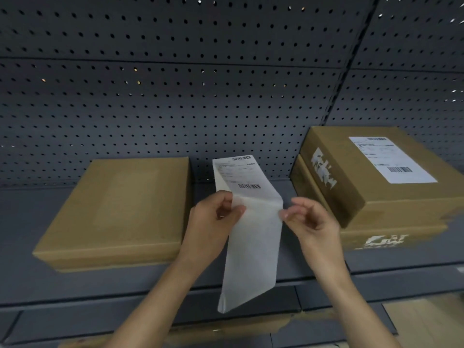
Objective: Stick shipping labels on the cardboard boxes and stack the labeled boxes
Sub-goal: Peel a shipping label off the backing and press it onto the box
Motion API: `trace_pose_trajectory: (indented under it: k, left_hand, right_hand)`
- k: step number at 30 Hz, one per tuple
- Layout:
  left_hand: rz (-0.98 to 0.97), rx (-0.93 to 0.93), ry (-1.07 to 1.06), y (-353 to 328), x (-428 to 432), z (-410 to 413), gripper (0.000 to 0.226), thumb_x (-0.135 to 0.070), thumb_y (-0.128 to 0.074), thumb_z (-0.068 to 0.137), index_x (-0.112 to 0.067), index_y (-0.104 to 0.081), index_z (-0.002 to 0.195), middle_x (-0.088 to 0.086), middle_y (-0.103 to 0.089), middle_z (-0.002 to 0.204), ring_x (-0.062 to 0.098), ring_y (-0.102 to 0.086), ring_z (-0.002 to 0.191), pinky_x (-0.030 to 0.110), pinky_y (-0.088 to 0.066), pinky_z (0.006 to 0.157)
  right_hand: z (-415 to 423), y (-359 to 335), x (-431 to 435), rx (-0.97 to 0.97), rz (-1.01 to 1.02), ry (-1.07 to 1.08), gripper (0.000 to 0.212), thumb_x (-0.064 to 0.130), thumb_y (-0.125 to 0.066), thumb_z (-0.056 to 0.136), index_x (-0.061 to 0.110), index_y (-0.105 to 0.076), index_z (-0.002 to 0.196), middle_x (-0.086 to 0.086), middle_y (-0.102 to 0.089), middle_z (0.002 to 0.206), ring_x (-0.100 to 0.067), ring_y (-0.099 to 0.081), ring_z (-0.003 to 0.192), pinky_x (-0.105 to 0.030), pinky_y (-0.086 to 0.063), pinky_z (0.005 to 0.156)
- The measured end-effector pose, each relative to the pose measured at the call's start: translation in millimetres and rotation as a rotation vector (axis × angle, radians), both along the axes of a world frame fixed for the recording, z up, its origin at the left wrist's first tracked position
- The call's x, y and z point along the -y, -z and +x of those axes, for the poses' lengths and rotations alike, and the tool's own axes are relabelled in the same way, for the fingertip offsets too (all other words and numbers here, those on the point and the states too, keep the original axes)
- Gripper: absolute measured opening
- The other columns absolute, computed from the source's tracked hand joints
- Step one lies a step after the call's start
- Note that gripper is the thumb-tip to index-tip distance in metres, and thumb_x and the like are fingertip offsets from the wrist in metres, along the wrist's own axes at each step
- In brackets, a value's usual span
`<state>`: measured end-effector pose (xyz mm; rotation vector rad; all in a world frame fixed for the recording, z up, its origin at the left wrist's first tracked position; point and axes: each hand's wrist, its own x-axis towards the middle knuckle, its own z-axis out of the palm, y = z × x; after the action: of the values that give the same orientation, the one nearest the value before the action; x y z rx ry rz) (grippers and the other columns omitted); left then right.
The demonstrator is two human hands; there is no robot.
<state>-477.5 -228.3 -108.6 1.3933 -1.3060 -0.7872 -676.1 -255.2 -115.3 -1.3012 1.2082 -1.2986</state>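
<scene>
On the far left of the shelf [37, 222] lies an unlabelled box [118, 209], flat, its plain top facing up. Just right of it, over the shelf's front edge, the left hand [213, 219] pinches the left edge of the shipping label [241, 177] between thumb and curled fingers. The printed part stands up toward the far side, while the pale backing paper [251, 247] hangs down toward the near side. The right hand [313, 222] pinches the right edge at the same fold; which layer each hand holds I cannot tell.

To the right, well apart from the hands, 2 boxes are stacked: the labelled box [364, 192] sits skewed on a lower box [391, 237].

The step looks like peeling. It should go best if the backing is drawn away slowly and low, keeping the sticky face off the fingers and off itself. Then 1 short edge should land square on the unlabelled box, and the label be smoothed from that edge outward to avoid creases across the barcodes.
</scene>
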Motion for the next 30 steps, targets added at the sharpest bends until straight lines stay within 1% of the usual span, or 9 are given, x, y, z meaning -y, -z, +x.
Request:
trace_pose_trajectory:
  k: [3, 5, 7, 11, 13, 17, 20, 25, 30]
  left_hand:
    - [-0.025, 0.025, 0.006, 3.4, -1.2, -2.6, 0.010, -0.020, -0.069, 0.090, -0.019, -0.070, 0.099, -0.008, -0.073, 0.092, 0.010, -0.070, 0.088, 0.041, -0.060, 0.079]
    - [-0.047, 0.024, 0.023, 5.0, -2.9, -5.0, 0.011, -0.020, -0.070, 0.089, -0.018, -0.069, 0.099, -0.006, -0.073, 0.091, 0.012, -0.070, 0.087, 0.043, -0.059, 0.079]
    - [-0.084, 0.022, 0.048, 5.4, -5.4, -7.5, 0.012, -0.019, -0.071, 0.087, -0.016, -0.070, 0.099, -0.005, -0.073, 0.090, 0.014, -0.070, 0.086, 0.043, -0.058, 0.078]
    - [-0.153, -0.014, 0.087, 5.9, -8.5, -8.4, 0.015, -0.020, -0.070, 0.088, -0.016, -0.072, 0.102, -0.005, -0.074, 0.091, 0.017, -0.071, 0.088, 0.044, -0.058, 0.080]
    - [-0.155, -0.035, 0.093, 6.9, -8.1, -7.0, 0.015, -0.018, -0.069, 0.089, -0.016, -0.073, 0.103, -0.004, -0.074, 0.092, 0.017, -0.071, 0.089, 0.045, -0.058, 0.081]
    - [-0.133, -0.057, 0.126, 10.8, -7.2, -5.0, 0.018, -0.013, -0.070, 0.088, -0.020, -0.073, 0.104, -0.003, -0.075, 0.093, 0.019, -0.071, 0.090, 0.046, -0.057, 0.083]
    - [-0.117, -0.044, 0.133, 14.0, -6.0, -4.6, 0.021, -0.008, -0.071, 0.087, -0.019, -0.073, 0.105, -0.003, -0.074, 0.091, 0.015, -0.070, 0.088, 0.040, -0.058, 0.082]
    - [-0.122, 0.011, 0.125, 15.8, -4.5, -3.1, 0.024, -0.007, -0.071, 0.087, -0.022, -0.073, 0.105, -0.006, -0.072, 0.087, 0.011, -0.068, 0.083, 0.028, -0.056, 0.077]
    - [-0.085, 0.088, 0.090, 19.4, -5.4, -0.8, 0.019, -0.016, -0.072, 0.087, -0.021, -0.071, 0.104, -0.008, -0.070, 0.085, 0.008, -0.067, 0.082, 0.022, -0.056, 0.074]
  right_hand:
    - [2.5, -11.4, -2.2, -0.289, -0.309, 0.098, 0.015, 0.016, -0.074, 0.084, 0.022, -0.071, 0.098, 0.005, -0.064, 0.097, -0.005, -0.061, 0.091, -0.014, -0.047, 0.081]
    - [8.4, -18.6, -0.1, -0.439, -0.491, 0.007, 0.014, 0.022, -0.072, 0.087, 0.016, -0.074, 0.099, 0.005, -0.064, 0.102, -0.004, -0.060, 0.099, -0.013, -0.044, 0.086]
    - [16.3, -22.8, 4.1, -0.538, -0.590, -0.106, 0.023, 0.030, -0.069, 0.089, 0.013, -0.075, 0.104, 0.005, -0.063, 0.105, -0.007, -0.059, 0.104, -0.017, -0.045, 0.090]
    - [24.6, -28.5, 9.1, -0.614, -0.582, -0.287, 0.031, 0.039, -0.064, 0.090, 0.017, -0.074, 0.109, 0.011, -0.065, 0.107, -0.004, -0.059, 0.104, -0.028, -0.047, 0.093]
    - [25.4, -30.0, 10.1, -0.614, -0.544, -0.358, 0.029, 0.037, -0.066, 0.090, 0.017, -0.073, 0.111, 0.012, -0.068, 0.106, -0.002, -0.062, 0.102, -0.031, -0.049, 0.092]
    - [27.7, -28.4, 12.1, -0.534, -0.500, -0.369, 0.023, 0.021, -0.070, 0.087, 0.013, -0.075, 0.108, 0.011, -0.071, 0.100, 0.002, -0.065, 0.097, -0.015, -0.049, 0.087]
    - [28.0, -25.7, 13.6, -0.519, -0.498, -0.344, 0.019, 0.016, -0.073, 0.085, 0.012, -0.076, 0.103, 0.015, -0.069, 0.096, 0.005, -0.065, 0.094, -0.008, -0.046, 0.084]
    - [27.5, -24.4, 16.2, -0.514, -0.478, -0.344, 0.013, 0.012, -0.071, 0.088, 0.011, -0.077, 0.100, 0.007, -0.073, 0.095, 0.001, -0.066, 0.091, -0.011, -0.048, 0.083]
    - [31.9, -21.9, 18.2, -0.468, -0.332, -0.239, 0.010, 0.009, -0.068, 0.089, 0.015, -0.075, 0.093, 0.014, -0.071, 0.087, 0.001, -0.063, 0.085, -0.011, -0.048, 0.077]
